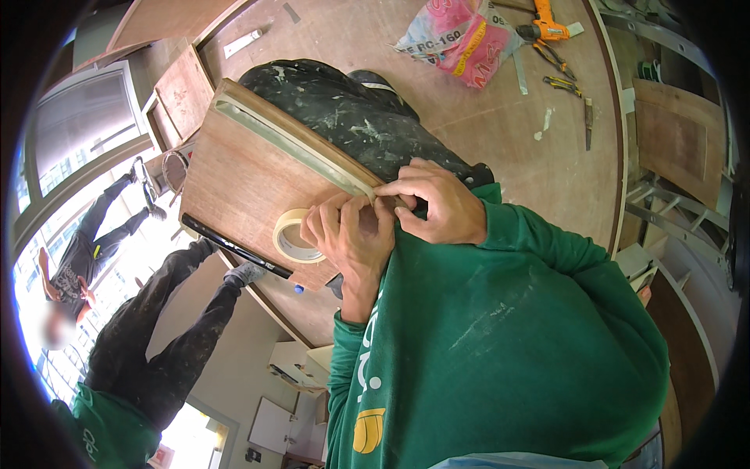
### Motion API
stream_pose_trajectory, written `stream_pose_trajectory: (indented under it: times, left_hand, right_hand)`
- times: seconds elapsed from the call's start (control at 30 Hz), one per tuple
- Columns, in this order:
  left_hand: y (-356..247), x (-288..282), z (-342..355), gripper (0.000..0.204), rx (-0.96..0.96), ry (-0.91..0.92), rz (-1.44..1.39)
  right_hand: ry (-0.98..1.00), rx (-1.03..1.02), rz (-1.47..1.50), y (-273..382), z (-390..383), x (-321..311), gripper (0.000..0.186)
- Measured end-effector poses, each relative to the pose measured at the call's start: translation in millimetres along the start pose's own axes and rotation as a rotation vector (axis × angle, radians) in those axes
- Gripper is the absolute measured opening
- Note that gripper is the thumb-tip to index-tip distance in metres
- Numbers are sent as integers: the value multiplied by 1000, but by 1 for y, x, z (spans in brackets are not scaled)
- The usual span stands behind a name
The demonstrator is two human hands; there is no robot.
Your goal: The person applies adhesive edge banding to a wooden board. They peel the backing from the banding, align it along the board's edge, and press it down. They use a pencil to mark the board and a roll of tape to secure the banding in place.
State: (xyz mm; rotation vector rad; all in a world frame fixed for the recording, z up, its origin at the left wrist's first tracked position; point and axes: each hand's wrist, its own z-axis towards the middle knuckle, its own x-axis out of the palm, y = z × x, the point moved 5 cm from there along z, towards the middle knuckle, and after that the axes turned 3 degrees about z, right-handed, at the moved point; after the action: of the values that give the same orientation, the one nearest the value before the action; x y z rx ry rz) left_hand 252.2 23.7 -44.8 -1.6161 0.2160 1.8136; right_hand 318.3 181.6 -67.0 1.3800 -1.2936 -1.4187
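A pale strip (293, 148) already lines the board (246, 187) up to the left hand (348, 234) and right hand (441, 203), whose curled fingers meet at its near end, seemingly the part left unfinished, though whether they grip it I cannot tell

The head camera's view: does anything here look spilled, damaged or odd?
Mostly the marks: the dark trousers beside the wooden board are spattered with pale spots, perhaps old paint. A pale patch left of the narrow tool also stands out against the brown surface; scrap or smear, I cannot tell.
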Motion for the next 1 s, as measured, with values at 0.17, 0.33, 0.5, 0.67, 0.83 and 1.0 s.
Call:
stream_pose_trajectory:
  times: [0.17,0.33,0.5,0.67,0.83,1.0]
  left_hand:
    - [-1,-1,0,22,15,-26,5]
    - [2,0,0,20,5,-16,-3]
    - [0,-3,2,18,-16,9,23]
    - [-2,-2,5,18,-20,24,9]
    - [-3,3,6,18,-9,37,-36]
    - [-3,4,6,17,-18,81,-59]
  right_hand:
    - [-70,-81,-40,-2,7,-1,30]
    - [-112,-57,4,-3,7,-2,22]
    - [-153,-27,49,-7,10,-4,14]
    - [-143,-5,80,-12,11,-2,10]
    - [-127,1,102,-13,13,-2,9]
    - [-132,9,113,-10,15,-5,11]
